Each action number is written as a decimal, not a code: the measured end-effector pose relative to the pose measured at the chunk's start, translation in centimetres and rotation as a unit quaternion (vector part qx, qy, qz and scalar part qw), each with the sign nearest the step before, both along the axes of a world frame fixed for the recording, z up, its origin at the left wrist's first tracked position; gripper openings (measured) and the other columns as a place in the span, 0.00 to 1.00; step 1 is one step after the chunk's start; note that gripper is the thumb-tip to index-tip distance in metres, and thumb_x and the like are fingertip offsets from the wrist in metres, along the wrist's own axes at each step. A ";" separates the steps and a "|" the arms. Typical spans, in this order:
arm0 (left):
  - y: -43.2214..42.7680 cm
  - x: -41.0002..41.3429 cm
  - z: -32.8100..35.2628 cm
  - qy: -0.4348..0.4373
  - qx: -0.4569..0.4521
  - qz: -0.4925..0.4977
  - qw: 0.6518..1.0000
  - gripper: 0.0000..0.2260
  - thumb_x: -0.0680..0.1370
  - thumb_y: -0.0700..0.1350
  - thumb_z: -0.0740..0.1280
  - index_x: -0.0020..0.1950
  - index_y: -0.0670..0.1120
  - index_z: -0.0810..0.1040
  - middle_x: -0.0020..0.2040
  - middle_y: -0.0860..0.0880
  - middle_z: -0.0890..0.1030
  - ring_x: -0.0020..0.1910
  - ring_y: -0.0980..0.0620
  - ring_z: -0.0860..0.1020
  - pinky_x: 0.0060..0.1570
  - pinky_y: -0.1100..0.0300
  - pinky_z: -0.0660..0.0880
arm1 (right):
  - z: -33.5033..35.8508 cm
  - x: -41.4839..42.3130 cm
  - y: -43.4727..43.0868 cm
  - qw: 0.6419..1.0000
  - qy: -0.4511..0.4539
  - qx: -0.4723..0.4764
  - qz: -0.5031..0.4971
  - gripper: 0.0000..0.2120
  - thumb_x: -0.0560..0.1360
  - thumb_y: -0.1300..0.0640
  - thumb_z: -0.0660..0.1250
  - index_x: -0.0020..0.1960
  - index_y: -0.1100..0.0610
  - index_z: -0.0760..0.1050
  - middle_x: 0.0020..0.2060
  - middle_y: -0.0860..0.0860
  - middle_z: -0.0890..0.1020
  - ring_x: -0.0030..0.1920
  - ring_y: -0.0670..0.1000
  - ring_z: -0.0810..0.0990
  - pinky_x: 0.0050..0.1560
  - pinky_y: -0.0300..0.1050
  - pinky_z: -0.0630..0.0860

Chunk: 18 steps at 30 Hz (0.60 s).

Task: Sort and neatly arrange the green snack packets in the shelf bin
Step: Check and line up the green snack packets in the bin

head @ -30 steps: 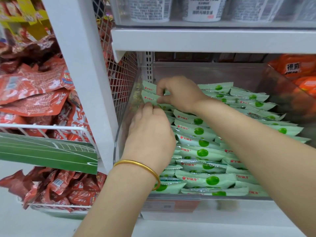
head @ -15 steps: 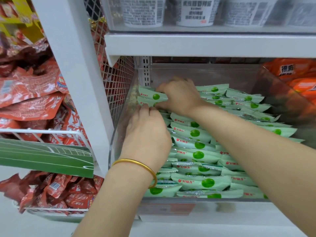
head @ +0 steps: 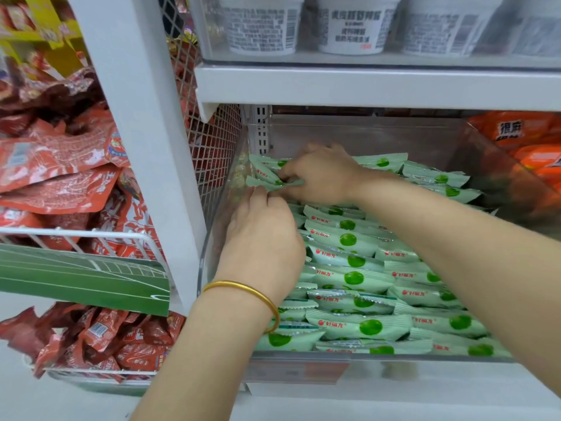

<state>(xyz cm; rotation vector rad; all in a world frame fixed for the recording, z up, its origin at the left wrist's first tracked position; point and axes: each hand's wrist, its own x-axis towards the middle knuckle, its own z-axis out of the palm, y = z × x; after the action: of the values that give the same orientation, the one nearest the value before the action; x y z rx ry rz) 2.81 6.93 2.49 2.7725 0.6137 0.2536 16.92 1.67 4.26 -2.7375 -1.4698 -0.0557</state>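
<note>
1. The right hand (head: 318, 174) reaches across to the far left corner of the clear shelf bin (head: 425, 132); its grip is pinched shut, fingertips (head: 283, 174) curled onto a green packet (head: 267, 183) lying at the back of the left row.
2. The left hand (head: 261, 238) sits just nearer than the right hand, knuckles up, its fingertips touching the near edge of that same packet. Its fingers are bent down into the packets; whether this grip has hold of anything cannot be told, since the palm side is hidden.
3. A gold bangle (head: 243, 291) circles the left wrist.
4. The green snack packets (head: 352, 278) fill the bin: an overlapping row runs from below the left hand toward the bin's near wall, and more lie to the right under the right forearm, reaching the back behind the right hand.
5. To the right of the right hand, beyond the bin's clear side wall, lie orange packets (head: 522, 129).
6. Above both hands, a white shelf carries white cups (head: 261, 25) with printed labels.
7. To the left of the left hand, past a white upright (head: 142, 147) and wire mesh, red snack bags (head: 60, 165) sit in wire racks.
</note>
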 end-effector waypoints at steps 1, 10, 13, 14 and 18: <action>0.0 0.1 0.0 0.000 0.000 -0.001 1.000 0.18 0.80 0.42 0.56 0.71 0.40 0.62 0.73 0.43 0.59 0.72 0.45 0.57 0.69 0.54 0.56 | 0.1 0.3 -0.1 0.998 0.042 0.039 -0.015 0.18 0.78 0.42 0.59 0.60 0.50 0.76 0.54 0.49 0.79 0.61 0.51 0.72 0.64 0.51 0.65; 1.1 2.9 -0.2 0.006 0.015 -0.021 1.000 0.24 0.81 0.42 0.55 0.76 0.39 0.52 0.77 0.42 0.48 0.76 0.46 0.47 0.73 0.53 0.47 | -1.4 2.6 1.8 0.973 -0.014 0.184 -0.137 0.11 0.76 0.51 0.67 0.54 0.55 0.80 0.55 0.54 0.77 0.55 0.55 0.75 0.49 0.42 0.73; 1.7 4.5 -0.3 0.048 0.010 -0.011 0.999 0.26 0.82 0.47 0.52 0.77 0.40 0.47 0.78 0.43 0.44 0.76 0.46 0.43 0.73 0.53 0.45 | -1.8 2.8 2.3 0.968 -0.035 0.195 -0.151 0.08 0.75 0.53 0.67 0.50 0.55 0.82 0.51 0.53 0.80 0.52 0.55 0.78 0.48 0.41 0.74; 1.8 4.9 -0.2 0.055 0.011 -0.014 0.998 0.26 0.83 0.49 0.50 0.77 0.41 0.45 0.78 0.43 0.43 0.76 0.47 0.43 0.73 0.53 0.45 | -1.9 2.7 2.3 0.966 -0.030 0.205 -0.157 0.08 0.75 0.54 0.66 0.48 0.55 0.82 0.50 0.53 0.81 0.52 0.55 0.78 0.48 0.42 0.75; 2.0 5.8 -0.4 0.097 0.039 -0.023 0.994 0.26 0.82 0.54 0.44 0.77 0.43 0.44 0.78 0.44 0.42 0.76 0.49 0.42 0.73 0.53 0.40 | -1.3 2.2 2.0 0.941 0.069 0.282 -0.175 0.08 0.76 0.54 0.66 0.47 0.57 0.82 0.46 0.52 0.84 0.48 0.53 0.80 0.51 0.46 0.77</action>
<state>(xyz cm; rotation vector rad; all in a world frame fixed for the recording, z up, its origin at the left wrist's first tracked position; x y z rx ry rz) 8.64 8.95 2.05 2.9054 0.5968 -0.0034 19.15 3.71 2.94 -2.4170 -0.7570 -0.2457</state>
